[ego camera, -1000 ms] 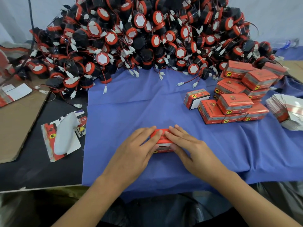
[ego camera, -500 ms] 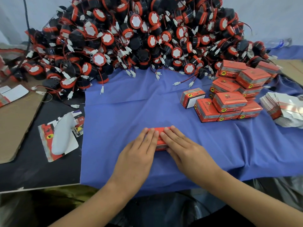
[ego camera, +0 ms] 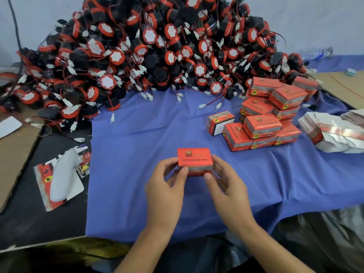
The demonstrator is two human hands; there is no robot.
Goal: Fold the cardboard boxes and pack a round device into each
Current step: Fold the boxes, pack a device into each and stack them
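Note:
A closed red cardboard box (ego camera: 195, 159) sits between both hands over the blue cloth (ego camera: 137, 154). My left hand (ego camera: 167, 186) grips its left end, thumb on the front face. My right hand (ego camera: 226, 184) grips its right end the same way. A big heap of round black-and-red devices (ego camera: 157, 52) with white plugs on red wires fills the back of the table. Several packed red boxes (ego camera: 264, 119) are stacked at the right. A pile of flat unfolded boxes (ego camera: 331, 133) lies at the far right.
A white curved object (ego camera: 63, 176) lies on flat box blanks on the black surface at the left. Brown cardboard (ego camera: 15, 146) covers the far left edge. A loose white plug (ego camera: 112, 118) lies on the cloth below the heap.
Both hands were pressing flat on the box lying on the cloth. Now they hold it by its ends, and its top face shows.

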